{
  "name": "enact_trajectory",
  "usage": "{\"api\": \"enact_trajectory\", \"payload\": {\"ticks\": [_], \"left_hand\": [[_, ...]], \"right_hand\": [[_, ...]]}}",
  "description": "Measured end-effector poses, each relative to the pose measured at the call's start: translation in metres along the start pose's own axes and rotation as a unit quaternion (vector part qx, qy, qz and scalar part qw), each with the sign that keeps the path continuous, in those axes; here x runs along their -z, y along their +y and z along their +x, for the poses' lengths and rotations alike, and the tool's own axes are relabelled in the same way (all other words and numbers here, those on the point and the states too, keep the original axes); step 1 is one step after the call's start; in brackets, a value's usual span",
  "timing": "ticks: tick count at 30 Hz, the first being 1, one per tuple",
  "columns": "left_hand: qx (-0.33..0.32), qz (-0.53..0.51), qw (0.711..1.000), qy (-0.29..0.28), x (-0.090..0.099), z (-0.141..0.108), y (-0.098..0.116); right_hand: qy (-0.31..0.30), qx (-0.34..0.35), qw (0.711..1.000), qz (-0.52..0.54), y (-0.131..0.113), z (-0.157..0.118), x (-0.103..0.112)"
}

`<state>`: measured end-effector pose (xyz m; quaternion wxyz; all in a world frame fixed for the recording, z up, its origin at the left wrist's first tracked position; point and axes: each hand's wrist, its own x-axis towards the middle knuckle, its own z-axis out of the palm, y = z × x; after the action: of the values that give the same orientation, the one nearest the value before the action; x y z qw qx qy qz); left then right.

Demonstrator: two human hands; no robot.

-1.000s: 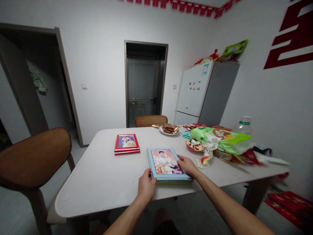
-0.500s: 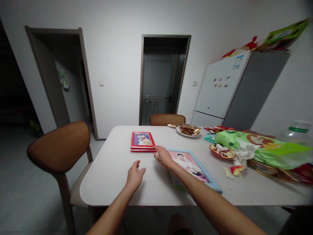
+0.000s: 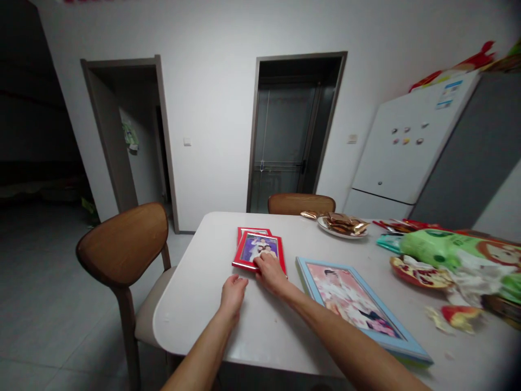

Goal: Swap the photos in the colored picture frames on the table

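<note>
Two red picture frames lie stacked on the white table. The upper red frame shows a photo of people on purple and is shifted toward me, off the lower red frame. My right hand grips the upper frame at its near right part, with fingers over the photo. Just short of the frame's near left corner, my left hand hovers with thumb and fingers apart, holding nothing. A larger light-blue picture frame lies to the right, partly behind my right forearm.
On the white table stand a plate of gold packets, a pomegranate piece, peel, crumpled tissue and a green bag. A wooden chair is at the left, another behind the table.
The upper red frame has slid toward me, uncovering part of the lower one. My right hand has moved from its corner onto its near part. The view has turned left.
</note>
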<state>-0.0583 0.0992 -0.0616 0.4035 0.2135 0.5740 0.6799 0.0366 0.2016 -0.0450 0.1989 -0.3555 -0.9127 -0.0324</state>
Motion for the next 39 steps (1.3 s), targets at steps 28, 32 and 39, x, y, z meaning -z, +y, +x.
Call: {"api": "enact_trajectory", "payload": {"ticks": [28, 32, 39], "left_hand": [[-0.239, 0.006, 0.956, -0.168, -0.02, -0.097, 0.025], [-0.308, 0.15, 0.929, -0.139, -0.015, -0.104, 0.019], [-0.476, 0.391, 0.77, -0.166, -0.005, -0.12, 0.011]], "right_hand": [[0.172, -0.121, 0.708, 0.674, -0.071, -0.12, 0.078], [0.158, -0.161, 0.587, 0.778, -0.069, -0.127, 0.101], [0.145, -0.247, 0.571, 0.769, -0.051, -0.132, 0.111]]}}
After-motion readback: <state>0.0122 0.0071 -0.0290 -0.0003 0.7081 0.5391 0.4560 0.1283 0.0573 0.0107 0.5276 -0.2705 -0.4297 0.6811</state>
